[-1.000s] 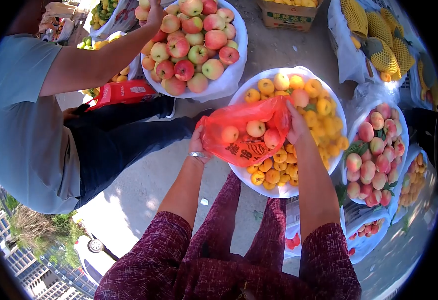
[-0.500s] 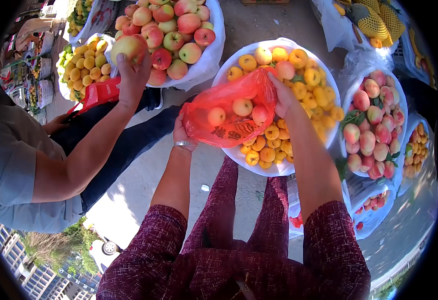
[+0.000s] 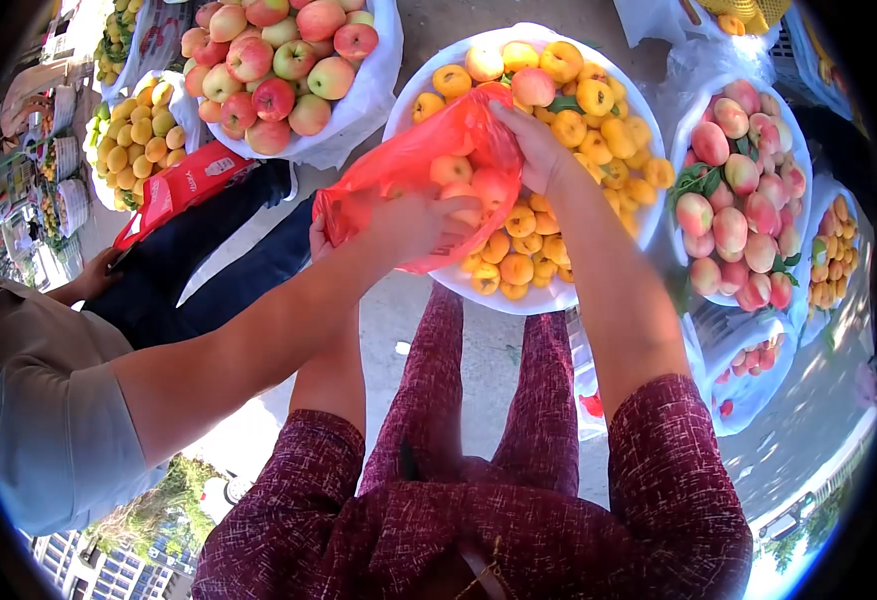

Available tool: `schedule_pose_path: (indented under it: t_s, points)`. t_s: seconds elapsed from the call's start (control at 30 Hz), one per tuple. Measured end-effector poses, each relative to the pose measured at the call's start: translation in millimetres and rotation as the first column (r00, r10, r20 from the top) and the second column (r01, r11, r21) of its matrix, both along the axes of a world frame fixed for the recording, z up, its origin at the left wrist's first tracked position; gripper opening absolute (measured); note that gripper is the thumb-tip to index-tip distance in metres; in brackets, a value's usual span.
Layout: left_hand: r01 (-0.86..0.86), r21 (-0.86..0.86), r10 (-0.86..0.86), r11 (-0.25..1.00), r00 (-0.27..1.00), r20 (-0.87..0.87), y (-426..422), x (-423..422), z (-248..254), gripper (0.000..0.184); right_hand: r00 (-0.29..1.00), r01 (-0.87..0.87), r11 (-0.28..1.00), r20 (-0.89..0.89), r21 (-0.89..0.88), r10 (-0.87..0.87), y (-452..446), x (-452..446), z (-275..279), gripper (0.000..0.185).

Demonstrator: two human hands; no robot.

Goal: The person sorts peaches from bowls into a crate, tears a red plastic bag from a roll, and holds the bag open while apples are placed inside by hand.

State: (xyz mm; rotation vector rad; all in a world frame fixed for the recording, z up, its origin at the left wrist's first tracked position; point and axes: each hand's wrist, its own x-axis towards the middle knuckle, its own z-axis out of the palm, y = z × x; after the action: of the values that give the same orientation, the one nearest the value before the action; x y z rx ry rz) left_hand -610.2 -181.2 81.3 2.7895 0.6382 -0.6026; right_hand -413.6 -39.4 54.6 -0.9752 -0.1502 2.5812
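A red plastic bag [image 3: 363, 190] with several apples [image 3: 493, 188] in it is held between my hands, above a round basket of yellow flat peaches [image 3: 518, 268]. My right hand [image 3: 530, 150] grips the bag's upper right edge. At the bag's left side, my left hand [image 3: 319, 238] is closed on the plastic, mostly hidden behind another person's forearm [image 3: 258, 345]. That person's hand [image 3: 420, 228] reaches in from the left over the bag's front, slightly blurred, fingers over the apples; whether it holds one is unclear.
A basket of red-green apples [image 3: 293, 60] stands at the back left, beside yellow fruit [image 3: 138, 140]. Pink peaches [image 3: 743, 190] fill a basket on the right. The other person has a red carry bag [image 3: 183, 185] by the legs.
The other person's hand, which held up a large apple over the apple basket, has come down to the red bag. My hands and the bag sit slightly further left and up in view.
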Motion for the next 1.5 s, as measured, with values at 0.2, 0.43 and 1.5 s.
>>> schedule_pose_path:
  t_s: [0.2,0.43,1.5]
  points:
    - [0.848,0.216,-0.289,0.483,0.388,-0.875,-26,1,12,0.042,0.999,0.04,0.999,0.002,-0.003,-0.04,-4,5,3,0.035]
    - [0.597,-0.798,0.415,-0.081,-0.708,-0.572,-79,-30,-11,0.038,0.997,0.071,0.997,-0.01,0.003,-0.071,-8,13,-7,0.034]
    - [0.628,-0.771,0.13,-0.109,-0.76,-0.637,-94,-31,-18,0.044,0.993,0.1,0.995,0.063,-0.014,-0.099,-12,4,-2,0.035]
